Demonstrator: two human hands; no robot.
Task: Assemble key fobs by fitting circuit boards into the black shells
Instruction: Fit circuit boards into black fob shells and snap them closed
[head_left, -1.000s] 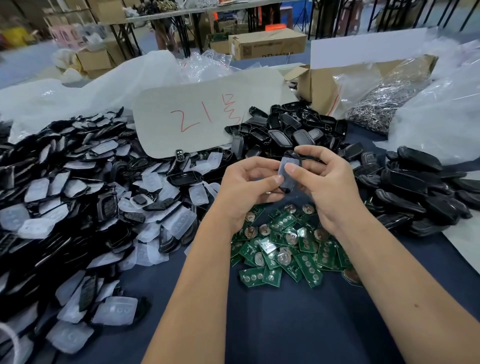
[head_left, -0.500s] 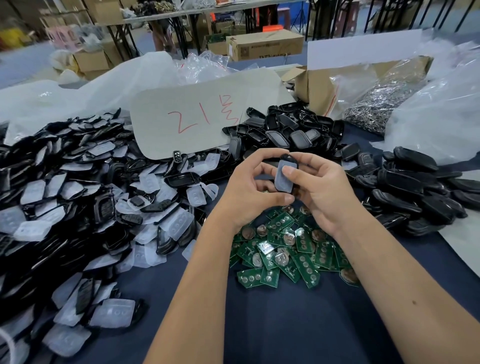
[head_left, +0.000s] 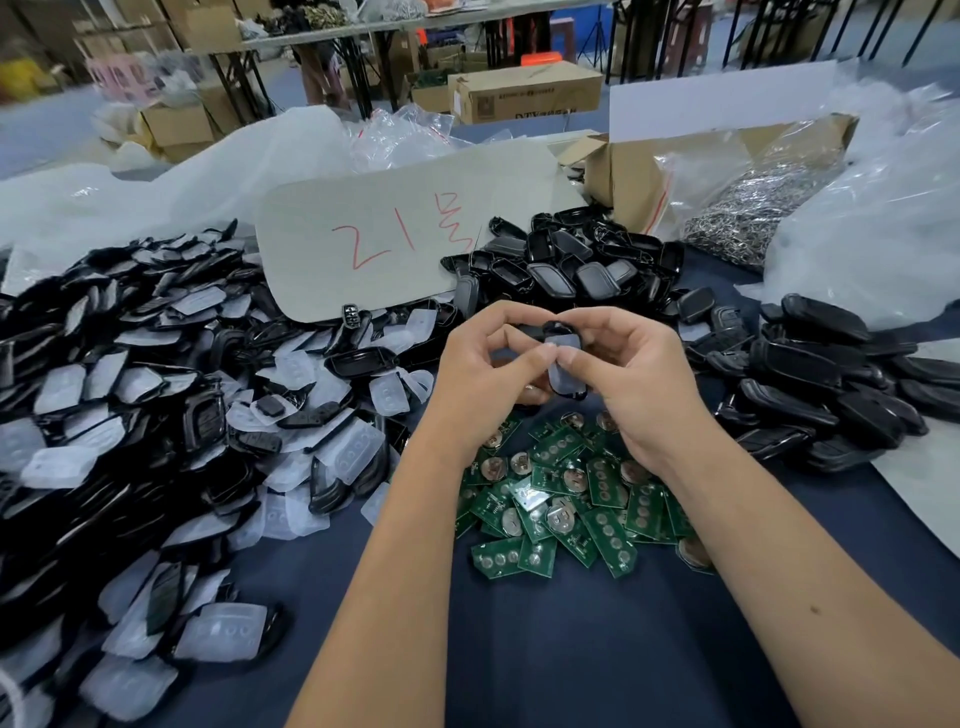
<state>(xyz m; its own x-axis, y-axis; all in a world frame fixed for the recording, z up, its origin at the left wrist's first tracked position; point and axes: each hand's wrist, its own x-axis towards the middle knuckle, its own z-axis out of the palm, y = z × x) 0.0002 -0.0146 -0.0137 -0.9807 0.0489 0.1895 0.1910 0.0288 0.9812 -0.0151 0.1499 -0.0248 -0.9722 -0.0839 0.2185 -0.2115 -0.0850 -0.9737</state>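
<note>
A black key fob shell with a translucent pad in it stands between my two hands above the middle of the table. My left hand pinches its left edge with thumb and fingers. My right hand grips its right side, thumb pressed on the pad. Below the hands lies a heap of green circuit boards. No board is visible in the held shell.
A big pile of black shells with translucent pads fills the left. More black shells lie behind the hands and finished-looking black fobs to the right. A grey card marked in red and a carton with a bag of metal rings stand at the back.
Both hands kept hold of the shell and shifted it slightly; the thumbs now meet on the pad's face. The piles have not moved.
</note>
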